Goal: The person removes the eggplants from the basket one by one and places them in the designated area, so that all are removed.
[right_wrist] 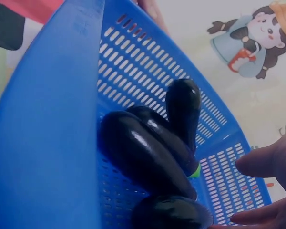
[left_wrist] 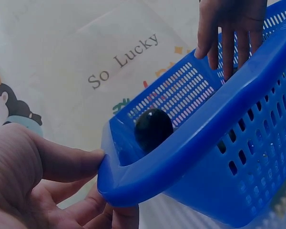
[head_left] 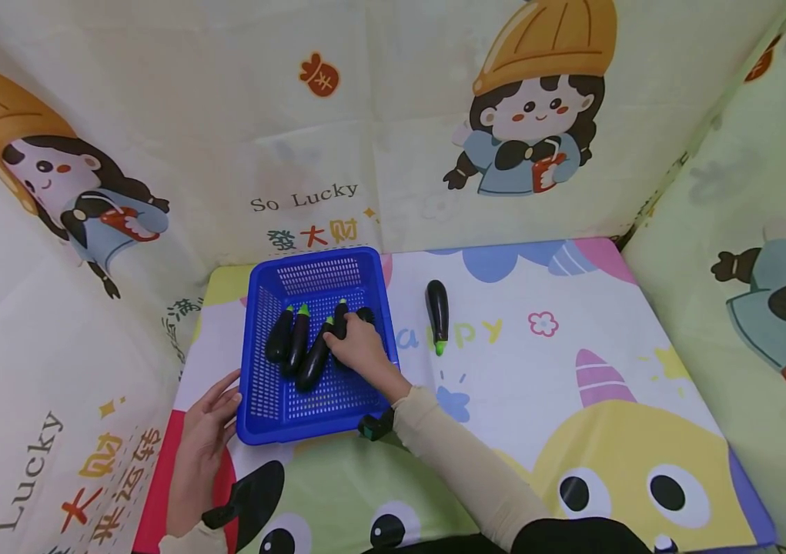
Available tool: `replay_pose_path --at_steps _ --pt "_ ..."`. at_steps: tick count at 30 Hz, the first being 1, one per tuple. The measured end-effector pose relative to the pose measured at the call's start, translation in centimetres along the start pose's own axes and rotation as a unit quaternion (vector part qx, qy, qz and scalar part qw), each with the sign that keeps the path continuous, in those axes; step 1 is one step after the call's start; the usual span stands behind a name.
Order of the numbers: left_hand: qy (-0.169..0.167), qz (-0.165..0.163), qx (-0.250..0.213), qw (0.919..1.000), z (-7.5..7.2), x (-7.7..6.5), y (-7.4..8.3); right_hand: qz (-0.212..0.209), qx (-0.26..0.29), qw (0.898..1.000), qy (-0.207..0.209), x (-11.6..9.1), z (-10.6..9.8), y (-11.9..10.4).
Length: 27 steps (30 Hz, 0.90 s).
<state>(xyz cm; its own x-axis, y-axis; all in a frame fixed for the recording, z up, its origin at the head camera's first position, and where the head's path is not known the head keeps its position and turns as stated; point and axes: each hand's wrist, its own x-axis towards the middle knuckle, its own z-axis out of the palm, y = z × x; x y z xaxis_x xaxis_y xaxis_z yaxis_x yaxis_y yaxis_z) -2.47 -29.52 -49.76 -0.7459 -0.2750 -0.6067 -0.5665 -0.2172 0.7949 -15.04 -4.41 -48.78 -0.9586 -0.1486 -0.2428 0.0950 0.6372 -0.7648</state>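
A blue plastic basket [head_left: 247, 400] with slotted sides holds several dark eggplants with green tips, such as this eggplant [head_left: 280, 336]. My left hand [head_left: 207, 442] is at its left side; in the left wrist view, the thumb and fingers pinch the rim at one corner. My right hand [head_left: 363, 350] reaches over the right part of the basket, above the eggplants. Its fingers [left_wrist: 242, 45] look straight in the left wrist view, and the right wrist view shows thumb and fingers spread apart. Whether they touch an eggplant is unclear. Another eggplant [head_left: 437, 312] lies on the mat, right of the basket.
Under everything is a colourful printed mat [head_left: 503, 369] with cartoon figures. Pale printed cloth [head_left: 406, 123] rises as walls at the back and both sides, close behind the basket.
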Motion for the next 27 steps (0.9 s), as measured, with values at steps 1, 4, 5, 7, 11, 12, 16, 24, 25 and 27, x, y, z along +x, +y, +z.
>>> replay_pose_path --at_steps 1,4,5,7,11,12,16,24,25,27 --pt "-0.001 0.001 -0.001 1.0 0.0 0.0 0.0 -0.002 -0.003 1.0 0.002 0.0 0.0 0.0" --pt "-0.001 0.008 -0.002 1.0 0.0 -0.1 0.0 -0.01 -0.028 1.0 0.006 0.2 0.1 -0.2" --pt "-0.001 0.011 -0.001 0.9999 0.0 -0.1 0.0 -0.014 -0.036 0.999 0.006 0.3 0.1 -0.3" --pt "0.0 0.015 0.001 0.9999 0.0 -0.2 0.0 -0.02 -0.053 0.998 0.003 0.5 0.1 -0.5" --pt "0.003 0.018 0.003 0.9998 0.2 -0.3 0.0 -0.025 -0.072 0.997 -0.011 0.8 0.1 -0.8" --pt "0.005 0.018 0.001 0.9998 0.2 -0.3 0.0 -0.024 -0.073 0.997 -0.014 0.8 0.1 -0.9" --pt "0.009 0.016 0.0 0.9998 0.3 -0.3 0.0 -0.026 -0.083 0.996 -0.021 0.9 0.2 -1.2" --pt "0.005 0.012 0.006 0.9999 0.3 -0.2 0.0 -0.033 -0.093 0.995 -0.026 1.0 0.7 -1.5" --pt "0.007 0.011 0.008 0.9999 0.3 -0.2 0.0 -0.031 -0.094 0.995 -0.027 1.0 0.8 -1.4" --pt "0.009 0.011 0.012 0.9998 0.4 -0.3 -0.1 -0.03 -0.099 0.994 -0.028 1.1 1.1 -1.3"
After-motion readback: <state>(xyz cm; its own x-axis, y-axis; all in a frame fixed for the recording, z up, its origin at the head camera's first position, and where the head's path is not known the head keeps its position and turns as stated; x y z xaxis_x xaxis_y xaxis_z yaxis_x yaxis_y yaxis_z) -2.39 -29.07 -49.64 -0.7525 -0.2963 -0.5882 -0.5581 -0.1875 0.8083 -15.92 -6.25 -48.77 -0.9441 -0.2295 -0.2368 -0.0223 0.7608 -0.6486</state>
